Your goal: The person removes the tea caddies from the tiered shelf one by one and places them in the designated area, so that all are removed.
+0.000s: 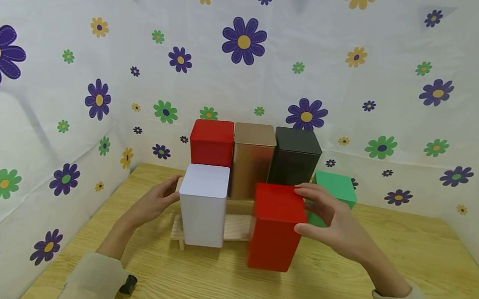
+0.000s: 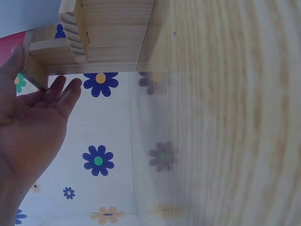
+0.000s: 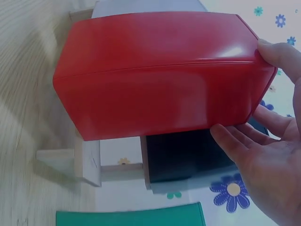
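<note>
"What's the right hand (image 1: 334, 225) doing?"

"It grips the front red box (image 1: 272, 242) near its top, thumb on one side and fingers on the other. The box stands in front of the wooden rack (image 1: 236, 228), to the right of the white box (image 1: 202, 218). I can't tell whether its base touches anything."

"And the left hand (image 1: 152, 204)?"

"It holds the rack's left end. From the head its fingertips are hard to make out; the left wrist view shows thumb and fingers either side of the wood."

"What's covered up?"

"The white box hides the bottom of the rear red box (image 1: 211, 142), and the front one covers the foot of the black box (image 1: 294, 166). The right hand cuts across the green box (image 1: 336, 183), which the right wrist view crops."
</note>
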### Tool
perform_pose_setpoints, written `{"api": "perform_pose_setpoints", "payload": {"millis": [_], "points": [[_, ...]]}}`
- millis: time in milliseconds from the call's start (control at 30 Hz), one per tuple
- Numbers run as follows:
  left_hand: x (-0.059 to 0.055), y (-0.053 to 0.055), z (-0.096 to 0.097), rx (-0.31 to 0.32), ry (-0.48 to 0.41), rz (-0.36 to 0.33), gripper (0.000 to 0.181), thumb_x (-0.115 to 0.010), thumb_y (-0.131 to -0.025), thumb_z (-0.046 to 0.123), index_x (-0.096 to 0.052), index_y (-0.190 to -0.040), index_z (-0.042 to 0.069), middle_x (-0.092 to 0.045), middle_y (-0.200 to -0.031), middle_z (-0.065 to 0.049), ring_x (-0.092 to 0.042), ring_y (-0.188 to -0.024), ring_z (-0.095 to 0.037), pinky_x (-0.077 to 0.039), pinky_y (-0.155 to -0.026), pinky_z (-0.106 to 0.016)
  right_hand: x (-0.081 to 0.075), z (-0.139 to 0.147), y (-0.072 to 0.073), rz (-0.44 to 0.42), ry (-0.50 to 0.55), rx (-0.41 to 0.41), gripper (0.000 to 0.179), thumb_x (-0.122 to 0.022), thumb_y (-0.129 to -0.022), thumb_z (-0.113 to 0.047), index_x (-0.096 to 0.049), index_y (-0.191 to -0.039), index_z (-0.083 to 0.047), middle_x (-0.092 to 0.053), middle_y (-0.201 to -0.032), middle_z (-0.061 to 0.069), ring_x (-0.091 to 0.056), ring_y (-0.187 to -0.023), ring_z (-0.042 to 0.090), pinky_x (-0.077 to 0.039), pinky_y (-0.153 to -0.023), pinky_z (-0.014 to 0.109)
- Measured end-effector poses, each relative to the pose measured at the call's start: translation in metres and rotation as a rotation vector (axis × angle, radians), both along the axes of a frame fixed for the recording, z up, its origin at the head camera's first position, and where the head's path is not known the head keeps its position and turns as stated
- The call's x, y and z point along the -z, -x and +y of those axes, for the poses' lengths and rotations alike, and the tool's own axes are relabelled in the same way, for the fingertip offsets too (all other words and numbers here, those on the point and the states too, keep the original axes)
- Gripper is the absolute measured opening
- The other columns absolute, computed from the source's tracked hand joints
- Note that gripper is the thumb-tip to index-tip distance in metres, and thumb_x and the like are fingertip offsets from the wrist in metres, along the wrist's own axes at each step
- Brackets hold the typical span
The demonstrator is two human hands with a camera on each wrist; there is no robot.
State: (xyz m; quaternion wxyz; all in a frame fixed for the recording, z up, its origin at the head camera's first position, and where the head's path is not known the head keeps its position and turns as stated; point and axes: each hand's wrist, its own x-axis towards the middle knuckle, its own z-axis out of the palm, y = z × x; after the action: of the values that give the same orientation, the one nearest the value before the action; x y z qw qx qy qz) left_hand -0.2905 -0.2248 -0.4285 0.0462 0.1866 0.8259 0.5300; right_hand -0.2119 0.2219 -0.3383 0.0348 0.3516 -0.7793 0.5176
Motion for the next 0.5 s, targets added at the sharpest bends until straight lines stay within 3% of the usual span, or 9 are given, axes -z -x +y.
{"api": "perform_pose_setpoints", "payload": {"millis": [167,500], "points": [[0.000,0.000,-0.001,0.000,-0.003,0.001,0.071,-0.053,-0.110,0.028,-0.017,-0.163,-0.002,-0.032,-0.163,-0.025,-0.038,-0.146,-0.043,-0.037,-0.115,-0.053,-0.002,0.016,-0.006,-0.023,-0.029,0.006,0.059,-0.074,-0.091,0.002,-0.051,-0.146,-0.001,-0.046,-0.150,0.016,-0.053,-0.132,0.009,-0.047,-0.104,0.020],[0.002,0.001,-0.002,0.018,-0.031,-0.006,0.071,-0.052,-0.110,0.028,-0.015,-0.163,-0.003,-0.030,-0.164,-0.025,-0.037,-0.147,-0.042,-0.036,-0.116,-0.053,-0.006,0.049,-0.022,0.011,-0.040,-0.022,0.063,-0.070,-0.088,0.013,-0.050,-0.147,0.001,-0.049,-0.147,0.010,-0.057,-0.129,0.012,-0.051,-0.100,0.022]]}}
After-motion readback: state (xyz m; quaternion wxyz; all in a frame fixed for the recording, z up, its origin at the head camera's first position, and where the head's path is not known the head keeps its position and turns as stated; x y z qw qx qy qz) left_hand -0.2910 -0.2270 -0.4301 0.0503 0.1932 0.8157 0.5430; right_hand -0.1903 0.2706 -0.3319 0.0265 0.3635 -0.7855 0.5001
